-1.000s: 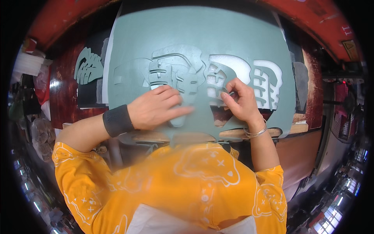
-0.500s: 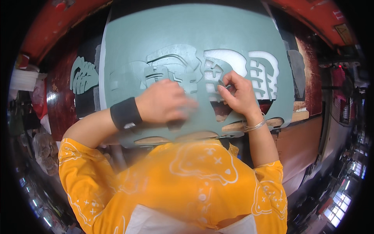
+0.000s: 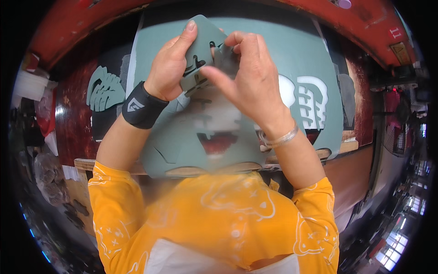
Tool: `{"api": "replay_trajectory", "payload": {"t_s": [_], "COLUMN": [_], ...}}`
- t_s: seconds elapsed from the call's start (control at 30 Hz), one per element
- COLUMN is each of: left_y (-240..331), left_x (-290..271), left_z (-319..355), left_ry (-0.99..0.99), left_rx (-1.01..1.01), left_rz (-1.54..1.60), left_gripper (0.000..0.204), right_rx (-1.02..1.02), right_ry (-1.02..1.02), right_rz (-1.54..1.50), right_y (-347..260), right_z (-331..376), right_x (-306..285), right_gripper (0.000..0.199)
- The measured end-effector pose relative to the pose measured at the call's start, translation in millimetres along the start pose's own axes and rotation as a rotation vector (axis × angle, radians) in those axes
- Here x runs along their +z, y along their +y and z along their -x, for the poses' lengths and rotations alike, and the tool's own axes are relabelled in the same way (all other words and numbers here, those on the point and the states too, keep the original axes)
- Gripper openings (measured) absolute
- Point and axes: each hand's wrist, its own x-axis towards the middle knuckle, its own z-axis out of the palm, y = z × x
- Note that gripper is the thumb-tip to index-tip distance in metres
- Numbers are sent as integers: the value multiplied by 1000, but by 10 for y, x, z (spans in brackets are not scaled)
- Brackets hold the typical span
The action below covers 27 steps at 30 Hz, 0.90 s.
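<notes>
My left hand is raised over the bench, gripping a grey-green cut sheet piece with the thumb on its face. Dark slots run through the piece. At its right side, my right hand curls its fingers onto the slotted part, the thumb stretched toward the left hand; motion blur smears that part. Beneath both hands lies the large grey-green sheet. A red surface shows through an opening at the sheet's near side, and curved, toothed cut-outs bare white to the right.
A small stack of toothed grey-green pieces rests on the dark red bench at left. Orange-red machine parts arch over the far side. The wooden edge runs along the front, and a dark grey scrap lies right of the sheet.
My left hand has moved up and away from me, lifting a cut piece off the sheet. My right hand has come left and up to meet it. The red-backed opening now shows where the left hand was.
</notes>
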Motion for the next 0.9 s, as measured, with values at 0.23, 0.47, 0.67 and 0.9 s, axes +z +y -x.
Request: {"api": "replay_trajectory", "payload": {"t_s": [0.23, 0.47, 0.67, 0.9], "left_y": [131, 892, 1174, 83], "left_x": [-57, -498, -660, -805], "left_z": [-174, -871, -334, 1316], "left_ry": [-31, -45, 121, -537], "left_rx": [-83, 284, 744, 442], "left_rz": [-158, 227, -606, -1336], "left_gripper": [49, 53, 51, 47], "right_rx": [90, 143, 390, 1068], "right_ry": [-229, -898, -1012, -1082], "right_rz": [-146, -20, -389, -1251], "right_y": [-16, -51, -458, -241], "right_z": [164, 728, 808, 1067], "right_x": [20, -144, -379, 361], "right_gripper": [20, 15, 31, 30]}}
